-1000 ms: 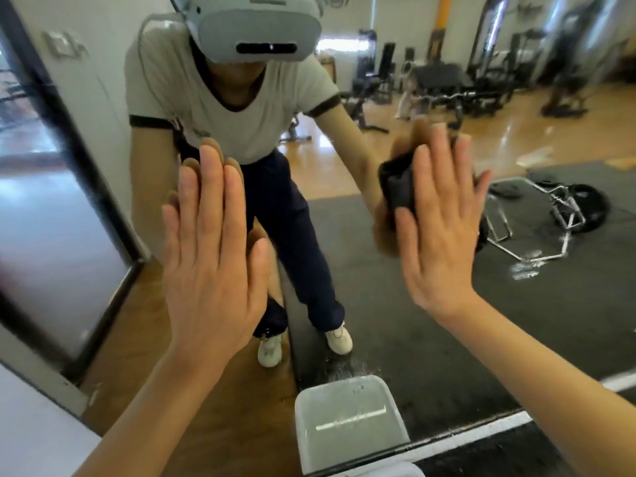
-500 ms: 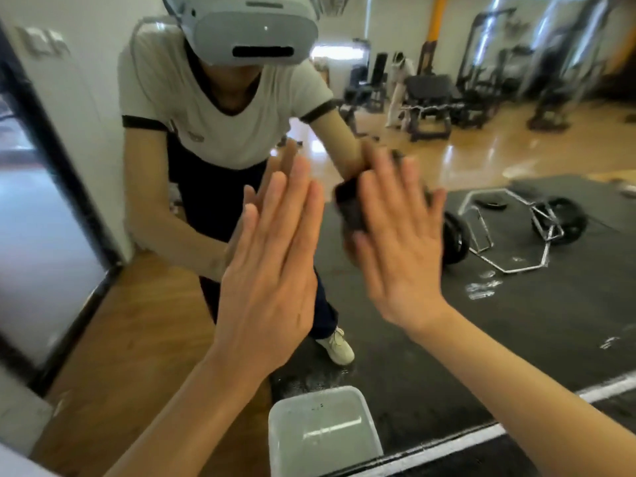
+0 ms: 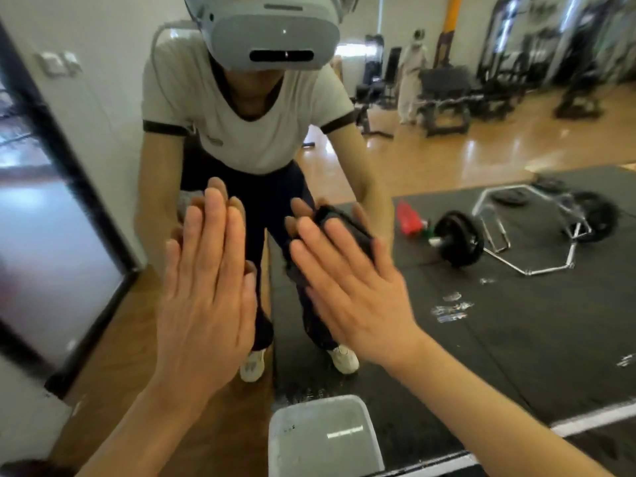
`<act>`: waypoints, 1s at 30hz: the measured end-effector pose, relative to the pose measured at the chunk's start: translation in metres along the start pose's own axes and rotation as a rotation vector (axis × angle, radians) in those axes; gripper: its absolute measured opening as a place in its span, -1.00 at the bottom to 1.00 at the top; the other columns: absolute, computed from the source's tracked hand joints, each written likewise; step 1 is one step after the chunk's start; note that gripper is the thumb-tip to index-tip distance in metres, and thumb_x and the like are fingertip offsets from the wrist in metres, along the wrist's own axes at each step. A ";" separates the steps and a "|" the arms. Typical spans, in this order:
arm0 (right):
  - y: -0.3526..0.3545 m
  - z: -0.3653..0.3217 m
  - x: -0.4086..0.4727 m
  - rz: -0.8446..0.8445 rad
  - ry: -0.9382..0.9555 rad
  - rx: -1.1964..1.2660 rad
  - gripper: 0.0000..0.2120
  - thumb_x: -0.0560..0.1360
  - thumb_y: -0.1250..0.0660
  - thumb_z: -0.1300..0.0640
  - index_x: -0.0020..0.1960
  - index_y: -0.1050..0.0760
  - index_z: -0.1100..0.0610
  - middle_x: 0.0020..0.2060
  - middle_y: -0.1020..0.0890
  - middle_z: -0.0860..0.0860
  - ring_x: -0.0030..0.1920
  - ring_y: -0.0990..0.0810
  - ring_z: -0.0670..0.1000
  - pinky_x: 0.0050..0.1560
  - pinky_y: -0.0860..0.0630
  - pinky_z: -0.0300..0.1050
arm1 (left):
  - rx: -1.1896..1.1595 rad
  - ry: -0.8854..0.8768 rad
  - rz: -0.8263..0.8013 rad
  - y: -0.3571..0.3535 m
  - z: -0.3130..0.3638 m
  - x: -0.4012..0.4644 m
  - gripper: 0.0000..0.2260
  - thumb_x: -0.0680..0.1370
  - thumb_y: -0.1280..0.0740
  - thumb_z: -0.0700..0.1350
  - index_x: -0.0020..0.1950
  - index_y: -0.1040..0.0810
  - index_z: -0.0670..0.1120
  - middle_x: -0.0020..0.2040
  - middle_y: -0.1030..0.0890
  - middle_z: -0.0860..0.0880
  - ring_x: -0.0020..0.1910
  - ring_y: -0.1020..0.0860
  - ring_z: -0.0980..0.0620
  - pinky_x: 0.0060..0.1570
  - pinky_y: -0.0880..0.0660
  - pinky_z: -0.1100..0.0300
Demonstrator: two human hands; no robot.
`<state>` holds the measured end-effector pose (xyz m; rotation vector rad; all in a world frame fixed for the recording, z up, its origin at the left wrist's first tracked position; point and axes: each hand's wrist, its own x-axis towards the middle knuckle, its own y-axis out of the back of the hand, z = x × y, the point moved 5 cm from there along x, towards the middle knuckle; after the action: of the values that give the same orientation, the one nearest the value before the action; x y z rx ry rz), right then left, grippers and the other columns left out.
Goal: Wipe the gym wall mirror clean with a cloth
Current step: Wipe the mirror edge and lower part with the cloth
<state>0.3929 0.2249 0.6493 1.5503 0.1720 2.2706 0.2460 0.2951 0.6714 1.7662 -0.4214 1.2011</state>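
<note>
Left hand [image 3: 206,297] flat on mirror [image 3: 516,321], fingers straight, right hand [image 3: 347,287] fingers straight, pressing dark cloth [image 3: 347,232] against glass

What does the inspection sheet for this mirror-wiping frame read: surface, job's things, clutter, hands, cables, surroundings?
Surface: wall mirror, white smears at right, lower area.
Job's things: dark cloth pressed flat on the glass under the right hand.
Clutter: pale lidded bin at the mirror's foot.
Hands: left hand flat on the glass, fingers straight, bare; right hand flat, fingers straight over the cloth.
Cables: nothing seen.
Surroundings: reflected gym; barbell frame with plates and red object on black mat, weight machines and a second person behind; dark-framed door at left.
</note>
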 end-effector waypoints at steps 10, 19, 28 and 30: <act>0.008 0.033 -0.009 0.068 -0.488 0.182 -0.43 0.72 0.05 0.05 0.64 0.20 0.13 0.62 0.23 -0.01 0.61 0.22 0.01 0.57 0.31 0.11 | -0.156 0.000 0.060 -0.013 0.053 0.010 -0.48 0.73 0.07 -0.08 0.66 0.18 -0.05 0.65 0.23 0.08 0.63 0.18 0.03 0.59 0.19 0.05; 0.034 0.148 -0.069 0.074 -0.365 0.109 -0.46 0.73 0.02 0.08 0.65 0.14 0.08 0.63 0.15 -0.06 0.62 0.17 0.01 0.57 0.30 0.05 | -0.087 0.090 0.084 -0.048 0.100 0.034 -0.48 0.74 0.09 0.00 0.65 0.20 -0.05 0.65 0.23 0.04 0.64 0.17 0.01 0.60 0.19 0.04; 0.024 0.068 -0.001 0.014 -0.109 0.135 -0.47 0.70 -0.03 0.09 0.62 0.02 0.14 0.59 -0.11 0.00 0.60 0.16 0.00 0.59 0.24 0.05 | 0.078 0.123 0.073 -0.057 0.097 0.035 -0.46 0.74 0.05 0.00 0.65 0.21 -0.10 0.64 0.28 0.01 0.63 0.21 0.00 0.59 0.23 0.05; 0.026 0.094 -0.009 0.031 -0.062 0.074 -0.42 0.69 -0.09 0.09 0.63 0.05 0.14 0.62 -0.05 0.00 0.60 0.15 0.00 0.59 0.25 0.04 | 0.058 0.133 0.063 -0.056 0.098 0.036 -0.45 0.73 0.05 0.00 0.65 0.20 -0.09 0.65 0.27 0.01 0.63 0.20 0.00 0.59 0.23 0.05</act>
<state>0.4753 0.1867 0.6853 1.6700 0.2187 2.2596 0.3546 0.2494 0.6654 1.7205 -0.3702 1.3789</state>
